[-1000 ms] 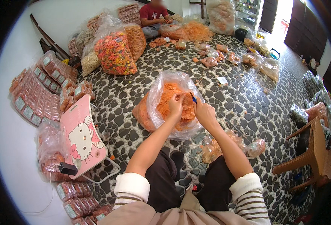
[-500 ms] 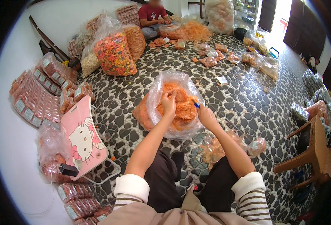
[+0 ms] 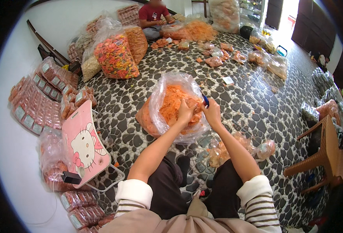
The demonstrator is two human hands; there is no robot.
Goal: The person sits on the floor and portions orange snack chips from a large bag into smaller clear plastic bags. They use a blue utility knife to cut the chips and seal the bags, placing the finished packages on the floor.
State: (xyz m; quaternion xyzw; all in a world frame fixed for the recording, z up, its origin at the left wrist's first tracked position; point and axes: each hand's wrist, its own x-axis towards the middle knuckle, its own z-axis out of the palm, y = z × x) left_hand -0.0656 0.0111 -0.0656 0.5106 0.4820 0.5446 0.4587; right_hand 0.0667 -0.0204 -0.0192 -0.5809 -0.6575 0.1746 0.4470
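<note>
A large clear plastic bag point(image 3: 154, 99) stands open on the floor between my knees and the room, filled with thin orange chips point(image 3: 173, 101). Over its mouth, my left hand point(image 3: 185, 112) is closed on a clump of orange chips point(image 3: 195, 104); its lower fingers are partly hidden. My right hand point(image 3: 212, 113) grips a slim blue tool point(image 3: 205, 101) beside the clump, almost touching my left hand. The tool's exact kind does not show.
Small bags of orange chips point(image 3: 239, 145) lie by my right knee. A pink folding table point(image 3: 86, 147) leans at left, near stacked packets point(image 3: 35, 105). A brown plastic chair point(image 3: 323, 155) is at right. Large sacks point(image 3: 117, 58) and a seated person point(image 3: 153, 19) are at the back.
My left hand has moved right and slightly down, from the middle of the bag's mouth toward my right hand. My right hand has turned the blue tool more upright beside the clump.
</note>
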